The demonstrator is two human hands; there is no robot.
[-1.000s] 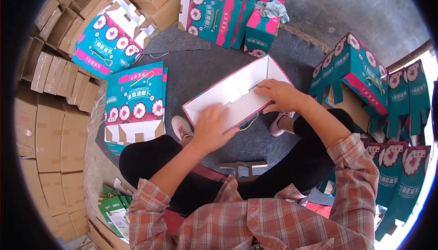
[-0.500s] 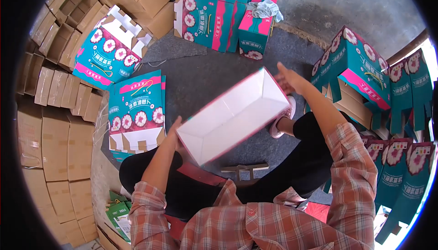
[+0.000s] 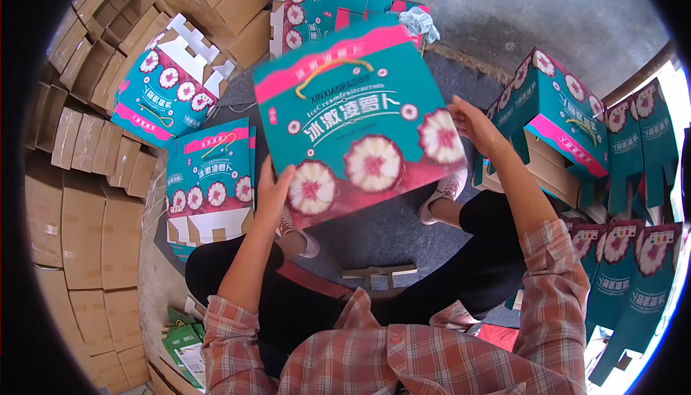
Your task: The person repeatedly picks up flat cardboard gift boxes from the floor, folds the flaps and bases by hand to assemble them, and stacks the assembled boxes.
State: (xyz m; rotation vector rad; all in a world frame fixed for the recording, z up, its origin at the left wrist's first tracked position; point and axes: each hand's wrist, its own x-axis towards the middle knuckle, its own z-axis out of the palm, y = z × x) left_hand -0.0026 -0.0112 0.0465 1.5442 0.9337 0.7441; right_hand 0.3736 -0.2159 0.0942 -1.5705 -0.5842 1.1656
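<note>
A teal, pink and maroon printed carton (image 3: 353,125) is held up before me, slightly tilted, its broad face with radish slices and a yellow cord handle towards me. My left hand (image 3: 276,192) grips its lower left edge, thumb on the front. At the opposite side, my right hand (image 3: 475,127) holds the right edge, its fingers partly hidden behind the carton. Below, a small wooden frame piece (image 3: 380,273) lies between my legs.
Flat printed cartons (image 3: 209,179) are stacked on the left, with another printed carton (image 3: 164,89) behind. Brown boxes (image 3: 85,222) line the left wall. A made-up carton (image 3: 561,114) stands on the right beside hanging flat cartons (image 3: 619,280). A pale cloth (image 3: 419,23) lies at the back.
The carton has turned from showing its white underside to showing its printed broad face, and it has risen. Both hands have shifted with it; the right hand now meets its right edge.
</note>
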